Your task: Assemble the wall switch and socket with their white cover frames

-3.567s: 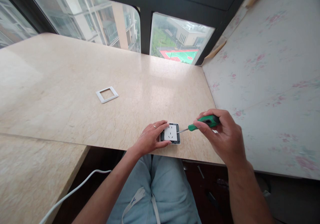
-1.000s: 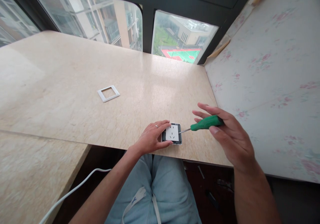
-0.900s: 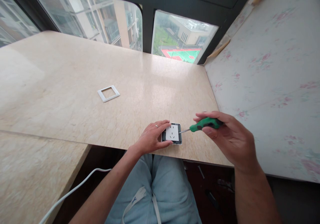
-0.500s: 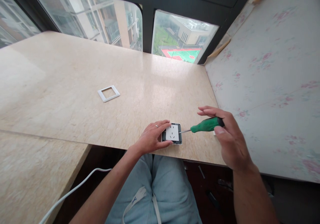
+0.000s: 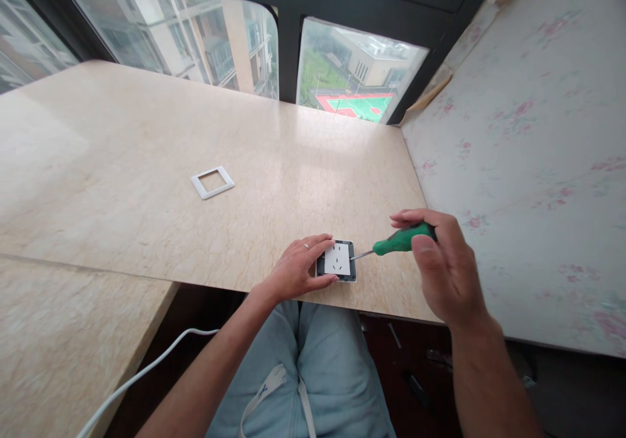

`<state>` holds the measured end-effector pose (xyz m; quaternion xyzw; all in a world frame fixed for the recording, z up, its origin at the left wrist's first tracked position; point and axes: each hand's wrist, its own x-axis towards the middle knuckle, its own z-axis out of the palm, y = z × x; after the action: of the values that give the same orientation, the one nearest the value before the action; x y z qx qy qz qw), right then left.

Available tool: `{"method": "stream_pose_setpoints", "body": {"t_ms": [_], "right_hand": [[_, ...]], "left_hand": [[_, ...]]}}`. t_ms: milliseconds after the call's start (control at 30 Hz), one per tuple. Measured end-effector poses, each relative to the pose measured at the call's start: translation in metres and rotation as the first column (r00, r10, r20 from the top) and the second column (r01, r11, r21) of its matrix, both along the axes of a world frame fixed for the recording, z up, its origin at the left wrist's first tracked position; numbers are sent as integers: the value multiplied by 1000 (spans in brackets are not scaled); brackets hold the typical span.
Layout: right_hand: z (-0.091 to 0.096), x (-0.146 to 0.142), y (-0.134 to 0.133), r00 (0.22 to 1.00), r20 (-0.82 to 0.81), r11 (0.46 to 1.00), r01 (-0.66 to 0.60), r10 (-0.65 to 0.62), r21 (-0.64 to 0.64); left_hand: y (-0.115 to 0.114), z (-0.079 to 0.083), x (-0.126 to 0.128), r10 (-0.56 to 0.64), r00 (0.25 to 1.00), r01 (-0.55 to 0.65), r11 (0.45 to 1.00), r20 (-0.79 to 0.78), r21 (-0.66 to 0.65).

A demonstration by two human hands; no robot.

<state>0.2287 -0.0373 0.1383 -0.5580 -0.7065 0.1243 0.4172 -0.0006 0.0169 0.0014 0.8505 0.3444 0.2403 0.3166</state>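
A wall socket [image 5: 337, 259], white-faced on a grey base, lies near the front edge of the beige marble table [image 5: 147, 164]. My left hand [image 5: 296, 270] rests on its left side, thumb and fingers pinching it in place. My right hand [image 5: 443, 265] is closed round a green-handled screwdriver [image 5: 398, 241]. Its metal tip touches the socket's right edge.
A white square frame plate [image 5: 212, 182] lies further back on the table, to the left. A floral-papered wall [image 5: 528, 151] stands on the right and windows at the back. Below the table a white cable [image 5: 137, 376] runs past my legs.
My right hand's fingers opened and closed again on the screwdriver handle, turning it in place. The socket and my left hand stayed put.
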Motion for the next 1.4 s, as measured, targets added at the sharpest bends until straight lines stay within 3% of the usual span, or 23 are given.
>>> {"method": "stream_pose_setpoints", "body": {"t_ms": [100, 200, 367, 467, 600, 733, 967, 1033, 1167, 1267, 1333, 1400], "right_hand": [[2, 1, -5, 971, -208, 984, -144, 121, -101], [4, 1, -7, 951, -261, 969, -204, 163, -141], [1, -1, 0, 997, 59, 998, 43, -46, 48], [-1, 1, 3, 984, 150, 992, 85, -99, 93], [1, 3, -1, 998, -56, 998, -37, 34, -41], [3, 3, -5, 957, -246, 976, -184, 151, -119], [-6, -1, 4, 997, 43, 996, 63, -66, 70], [-7, 0, 4, 1000, -9, 999, 21, -21, 33], [-3, 1, -2, 952, -261, 979, -186, 159, -85], [0, 2, -5, 925, -310, 957, -266, 218, -119], [1, 2, -4, 958, -226, 975, -201, 177, -89], [0, 1, -1, 996, -69, 998, -60, 60, 6]], "left_hand": [[0, 0, 0, 1, 1000, -1, 1000, -2, 0], [0, 0, 0, 0, 1000, 0, 1000, -3, -4], [0, 0, 0, 0, 1000, 0, 1000, -9, -4], [0, 1, 0, 6, 1000, -6, 1000, -12, -4], [0, 1, 0, 4, 1000, -5, 1000, -4, -12], [0, 1, 0, 2, 1000, -2, 1000, -6, -8], [0, 1, 0, 3, 1000, -3, 1000, -9, -5], [0, 1, 0, 5, 1000, -5, 1000, -7, -6], [0, 0, 0, 0, 1000, 0, 1000, -1, -4], [0, 0, 0, 4, 1000, -4, 1000, 0, -3], [0, 0, 0, 2, 1000, -2, 1000, -1, -5], [0, 0, 0, -1, 1000, 1, 1000, -3, -4]]}}
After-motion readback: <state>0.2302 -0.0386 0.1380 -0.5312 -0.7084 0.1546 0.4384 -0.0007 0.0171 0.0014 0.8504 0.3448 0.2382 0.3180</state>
